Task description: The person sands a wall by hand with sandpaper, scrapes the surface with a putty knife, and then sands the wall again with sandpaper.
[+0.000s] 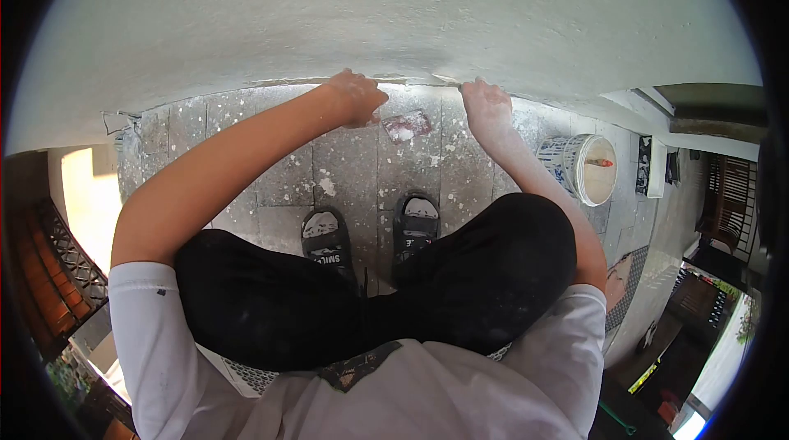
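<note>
My right hand (486, 105), dusted with white powder, is closed around a putty knife, whose thin pale blade (446, 78) points left along the foot of the wall (394, 13). My left hand (357, 97) is also at the wall's base, a little to the left, with its fingers curled in; I cannot tell whether something is in them. On the floor between the hands lies a dark reddish flat piece (406, 125) covered in white dust. A narrow pale strip runs where wall and floor meet.
A white bucket (560, 162) stands right of my right forearm, with a red-handled tool (600, 163) at its top. My sandaled feet (329, 234) rest on grey tiles (279, 185) spattered white. A long pale tray (656, 167) lies farther right.
</note>
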### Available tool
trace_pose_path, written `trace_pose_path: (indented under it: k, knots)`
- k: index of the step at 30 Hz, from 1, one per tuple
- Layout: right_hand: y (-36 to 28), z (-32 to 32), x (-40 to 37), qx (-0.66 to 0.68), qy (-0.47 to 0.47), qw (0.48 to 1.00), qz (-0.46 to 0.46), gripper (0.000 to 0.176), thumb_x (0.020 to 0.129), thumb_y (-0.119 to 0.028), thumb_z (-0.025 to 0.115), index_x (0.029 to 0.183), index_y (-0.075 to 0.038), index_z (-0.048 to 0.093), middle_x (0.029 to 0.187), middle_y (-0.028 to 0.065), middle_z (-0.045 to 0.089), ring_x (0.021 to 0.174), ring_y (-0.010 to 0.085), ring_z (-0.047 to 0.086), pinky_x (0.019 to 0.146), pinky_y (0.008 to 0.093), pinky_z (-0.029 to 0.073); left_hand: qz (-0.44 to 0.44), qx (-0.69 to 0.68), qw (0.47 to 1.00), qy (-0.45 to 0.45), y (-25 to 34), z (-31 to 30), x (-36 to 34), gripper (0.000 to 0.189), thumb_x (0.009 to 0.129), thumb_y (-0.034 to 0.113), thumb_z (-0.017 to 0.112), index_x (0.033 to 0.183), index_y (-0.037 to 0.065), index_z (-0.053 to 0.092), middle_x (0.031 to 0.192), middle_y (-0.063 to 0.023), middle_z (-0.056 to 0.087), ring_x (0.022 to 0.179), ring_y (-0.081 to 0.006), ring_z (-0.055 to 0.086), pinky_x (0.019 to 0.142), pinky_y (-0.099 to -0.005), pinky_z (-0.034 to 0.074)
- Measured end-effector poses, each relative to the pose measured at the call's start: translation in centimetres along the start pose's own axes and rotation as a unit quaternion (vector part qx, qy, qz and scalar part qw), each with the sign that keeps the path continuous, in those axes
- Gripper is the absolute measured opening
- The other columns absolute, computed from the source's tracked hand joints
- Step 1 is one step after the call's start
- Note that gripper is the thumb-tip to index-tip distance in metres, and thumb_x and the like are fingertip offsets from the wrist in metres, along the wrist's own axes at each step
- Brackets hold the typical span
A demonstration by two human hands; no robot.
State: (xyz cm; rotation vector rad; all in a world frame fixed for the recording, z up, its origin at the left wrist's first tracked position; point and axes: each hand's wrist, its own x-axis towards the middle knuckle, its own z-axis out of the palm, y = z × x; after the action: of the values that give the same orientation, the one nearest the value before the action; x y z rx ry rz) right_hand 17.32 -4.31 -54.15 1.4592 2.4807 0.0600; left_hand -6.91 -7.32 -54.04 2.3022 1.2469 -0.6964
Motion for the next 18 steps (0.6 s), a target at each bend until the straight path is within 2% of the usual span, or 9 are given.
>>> trace_pose_path:
  k: [2,5,7,11,13,18]
  knots:
    - [0.0,2.1,1.6,-0.001,-0.037,0.999,0.014,0.013,0.080,-0.002,0.058,0.088,-0.004,0.068,0.092,0.0164,0.067,0.086,0.0320,0.069,0.073,0.0405,0.056,0.014,-0.022,0.999,0.030,0.2,1.9,1.1,0.043,0.090,0.042,0.057,0.122,0.012,0.056,0.117,-0.0126,0.061,0.112,-0.0303,0.058,0.093,-0.0441,0.046]
    - [0.7,2.4,1.3,-0.011,-0.049,0.999,0.022,0.015,0.079,-0.002,0.059,0.089,-0.005,0.069,0.090,0.0166,0.068,0.086,0.0320,0.069,0.073,0.0403,0.056,0.009,0.022,0.993,-0.117,0.3,5.6,1.1,0.043,0.091,0.041,0.057,0.121,0.011,0.057,0.117,-0.0134,0.062,0.112,-0.0314,0.058,0.092,-0.0440,0.046]
    - [0.5,1.9,0.7,-0.018,-0.044,0.999,0.012,0.017,0.079,-0.001,0.059,0.091,-0.005,0.070,0.089,0.0169,0.069,0.087,0.0321,0.069,0.073,0.0400,0.056,-0.018,-0.014,0.985,-0.169,0.1,8.7,0.8,0.040,0.091,0.040,0.057,0.118,0.011,0.059,0.116,-0.0139,0.063,0.112,-0.0317,0.059,0.092,-0.0455,0.047]
    - [0.2,0.2,1.2,-0.002,-0.072,0.997,0.030,0.017,0.080,-0.002,0.058,0.092,-0.006,0.070,0.090,0.0167,0.069,0.087,0.0319,0.069,0.073,0.0400,0.056,-0.009,-0.061,0.984,-0.168,-1.7,12.1,0.8,0.038,0.090,0.040,0.058,0.114,0.010,0.061,0.116,-0.0151,0.064,0.112,-0.0319,0.059,0.092,-0.0467,0.047]
    - [-0.1,1.0,2.3,-0.022,-0.090,0.995,0.027,0.018,0.081,-0.002,0.058,0.092,-0.007,0.070,0.091,0.0166,0.069,0.087,0.0319,0.069,0.073,0.0397,0.056,-0.025,-0.033,0.987,-0.158,-2.0,10.7,0.4,0.038,0.090,0.040,0.058,0.114,0.010,0.061,0.115,-0.0150,0.064,0.111,-0.0321,0.059,0.093,-0.0465,0.047]
    - [0.6,-0.1,1.5,-0.016,-0.086,0.995,0.050,0.017,0.081,-0.004,0.059,0.093,-0.008,0.071,0.093,0.0155,0.069,0.091,0.0307,0.069,0.076,0.0390,0.056,-0.030,-0.062,0.994,-0.085,-3.2,10.1,1.5,0.038,0.090,0.039,0.058,0.113,0.009,0.061,0.114,-0.0142,0.063,0.110,-0.0326,0.059,0.093,-0.0452,0.047]
